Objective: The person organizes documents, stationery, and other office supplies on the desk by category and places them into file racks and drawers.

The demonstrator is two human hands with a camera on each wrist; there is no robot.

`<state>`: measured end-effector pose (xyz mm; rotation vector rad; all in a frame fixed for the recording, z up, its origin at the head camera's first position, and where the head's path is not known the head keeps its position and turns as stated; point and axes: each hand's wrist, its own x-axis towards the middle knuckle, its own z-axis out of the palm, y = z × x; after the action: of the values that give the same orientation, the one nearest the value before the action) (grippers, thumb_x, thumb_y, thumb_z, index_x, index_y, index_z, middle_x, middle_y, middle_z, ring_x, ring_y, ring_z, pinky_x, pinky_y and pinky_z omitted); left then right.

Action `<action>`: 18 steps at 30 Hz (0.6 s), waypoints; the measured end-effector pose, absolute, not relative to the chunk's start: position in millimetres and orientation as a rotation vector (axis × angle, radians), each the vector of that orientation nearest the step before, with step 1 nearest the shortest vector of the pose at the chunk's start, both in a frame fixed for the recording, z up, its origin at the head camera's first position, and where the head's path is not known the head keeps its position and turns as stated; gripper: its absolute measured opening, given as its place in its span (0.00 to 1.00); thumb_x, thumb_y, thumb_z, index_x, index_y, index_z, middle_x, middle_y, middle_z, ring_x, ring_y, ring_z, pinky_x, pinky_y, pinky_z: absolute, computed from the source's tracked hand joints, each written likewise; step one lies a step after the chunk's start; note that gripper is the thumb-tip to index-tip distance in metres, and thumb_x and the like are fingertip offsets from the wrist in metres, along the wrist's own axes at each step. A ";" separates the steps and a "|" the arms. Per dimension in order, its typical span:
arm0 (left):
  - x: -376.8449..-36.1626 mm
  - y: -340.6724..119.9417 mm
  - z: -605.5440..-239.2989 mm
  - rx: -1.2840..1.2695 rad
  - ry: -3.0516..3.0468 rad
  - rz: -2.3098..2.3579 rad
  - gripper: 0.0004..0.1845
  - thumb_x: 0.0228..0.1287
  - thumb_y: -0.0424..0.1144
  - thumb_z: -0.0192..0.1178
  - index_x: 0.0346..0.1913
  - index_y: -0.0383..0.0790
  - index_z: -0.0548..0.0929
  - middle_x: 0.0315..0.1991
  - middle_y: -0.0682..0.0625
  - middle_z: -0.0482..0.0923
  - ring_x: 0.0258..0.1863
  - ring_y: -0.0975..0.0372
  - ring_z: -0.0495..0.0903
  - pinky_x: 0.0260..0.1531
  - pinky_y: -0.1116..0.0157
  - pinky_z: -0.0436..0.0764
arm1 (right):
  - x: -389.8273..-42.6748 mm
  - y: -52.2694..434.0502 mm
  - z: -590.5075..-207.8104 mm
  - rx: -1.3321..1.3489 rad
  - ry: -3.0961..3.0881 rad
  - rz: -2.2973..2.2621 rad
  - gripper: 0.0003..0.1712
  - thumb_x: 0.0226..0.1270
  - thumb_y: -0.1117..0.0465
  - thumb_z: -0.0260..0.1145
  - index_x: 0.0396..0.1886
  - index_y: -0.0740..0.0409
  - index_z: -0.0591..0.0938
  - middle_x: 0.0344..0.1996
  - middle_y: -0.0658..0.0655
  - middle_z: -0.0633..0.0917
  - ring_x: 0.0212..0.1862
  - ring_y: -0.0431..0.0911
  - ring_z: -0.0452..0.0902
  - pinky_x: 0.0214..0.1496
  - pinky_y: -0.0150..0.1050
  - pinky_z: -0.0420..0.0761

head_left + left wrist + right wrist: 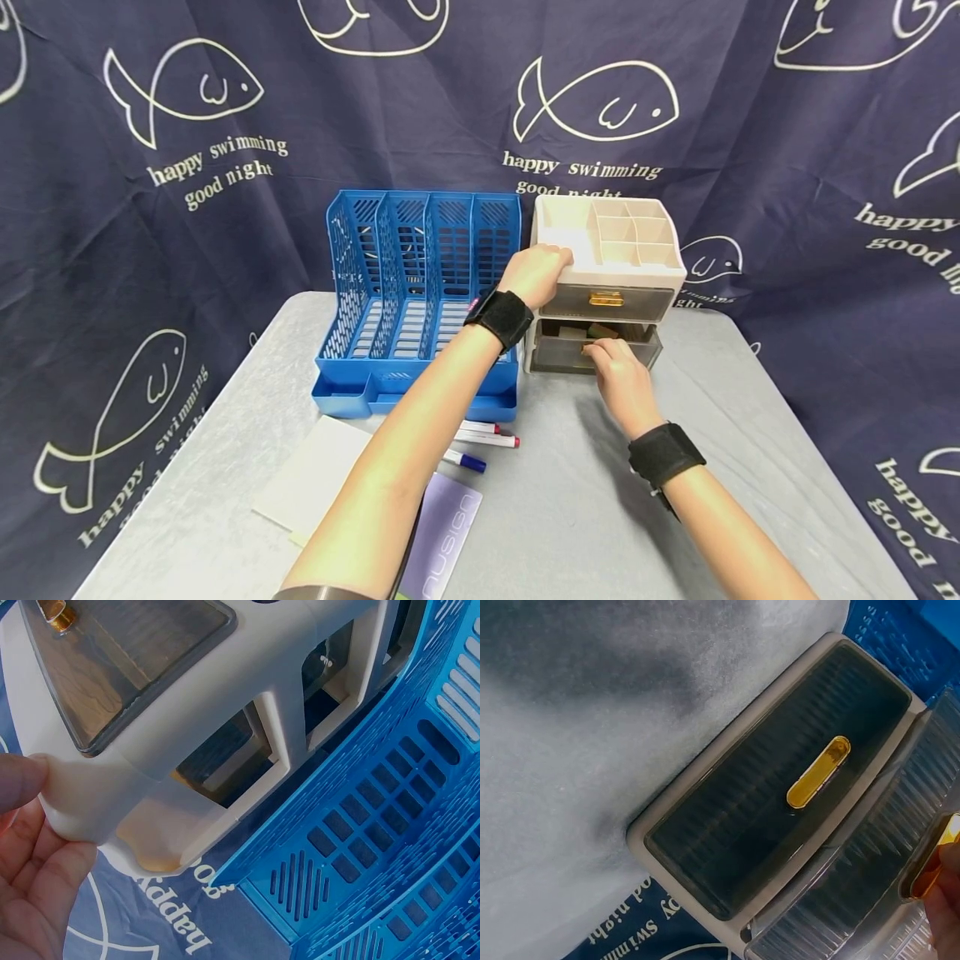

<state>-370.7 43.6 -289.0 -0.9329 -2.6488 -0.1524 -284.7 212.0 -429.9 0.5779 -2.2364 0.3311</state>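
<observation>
A white desk organizer with smoky drawers stands at the table's back. My left hand grips its upper left front edge; in the left wrist view the thumb and curled fingers hold that corner. My right hand pinches the gold handle of a drawer that is partly pulled out. Small beige things lie inside it. Above is a closed drawer with its own gold handle. Another closed drawer shows nearest the tabletop in the right wrist view.
A blue file rack stands close left of the organizer. In front lie markers with red caps, one with a blue cap, a white pad and a purple notebook. My left forearm crosses over these.
</observation>
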 end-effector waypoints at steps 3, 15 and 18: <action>-370.9 43.4 -289.0 -0.933 -2.648 -0.156 0.18 0.61 0.28 0.57 0.54 0.46 0.80 0.50 0.50 0.82 0.50 0.59 0.79 0.48 0.64 0.79 | -289.0 211.8 -430.7 0.564 -2.239 0.332 0.17 0.47 0.83 0.61 0.36 0.65 0.82 0.35 0.59 0.80 0.40 0.54 0.76 0.35 0.47 0.79; -372.1 44.3 -289.4 -0.932 -2.650 -0.155 0.18 0.61 0.29 0.58 0.54 0.45 0.80 0.49 0.50 0.82 0.49 0.59 0.79 0.47 0.64 0.79 | -296.8 209.0 -428.1 0.487 -2.264 0.370 0.16 0.48 0.84 0.61 0.34 0.65 0.83 0.35 0.60 0.81 0.39 0.54 0.75 0.37 0.47 0.79; -372.5 44.4 -289.8 -0.934 -2.652 -0.158 0.19 0.60 0.29 0.58 0.54 0.45 0.80 0.49 0.50 0.82 0.49 0.59 0.79 0.47 0.64 0.79 | -299.4 208.7 -428.5 0.462 -2.284 0.383 0.17 0.47 0.84 0.60 0.35 0.66 0.83 0.35 0.60 0.81 0.40 0.54 0.75 0.38 0.47 0.79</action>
<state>-372.5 44.4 -289.8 -0.9344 -2.6515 -0.1582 -299.4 208.7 -428.5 0.4618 -2.2843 0.3833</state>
